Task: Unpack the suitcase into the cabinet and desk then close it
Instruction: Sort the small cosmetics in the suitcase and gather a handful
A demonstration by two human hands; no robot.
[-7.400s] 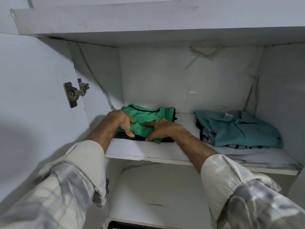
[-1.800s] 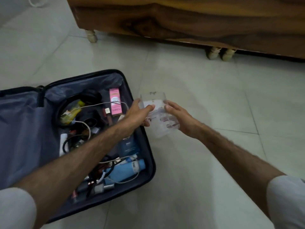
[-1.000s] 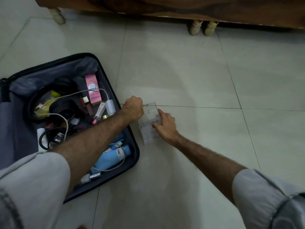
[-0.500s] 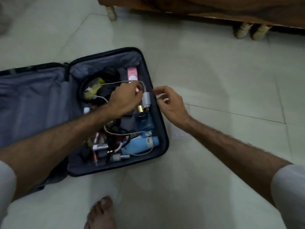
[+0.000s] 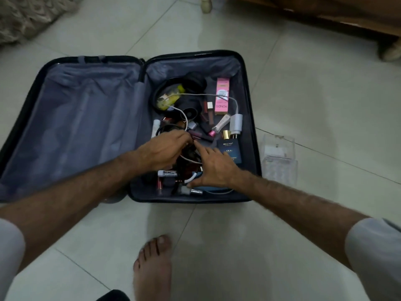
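A dark suitcase (image 5: 36, 88) lies open flat on the tiled floor. Its left half shows only grey lining; its right half holds a jumble of small things: a pink box (image 5: 222, 96), a white charger (image 5: 236, 122) with its cable, a blue perfume box (image 5: 231, 151), black headphones (image 5: 193, 82) and several lipstick tubes. My left hand (image 5: 161, 149) reaches into the pile with its fingertips pinched among the small items; what they hold is hidden. My right hand (image 5: 213, 168) rests spread over the pile beside it, fingers apart.
A clear plastic organiser box (image 5: 278, 158) stands on the floor just right of the suitcase. A wooden furniture base with pale feet (image 5: 391, 52) runs along the top right. A textured rug (image 5: 26, 16) is at top left. My bare foot (image 5: 153, 268) is near the bottom centre.
The clear organiser box was set down on the floor right of the suitcase and released. Both hands then moved left into the suitcase's right half, down to the middle of the pile.
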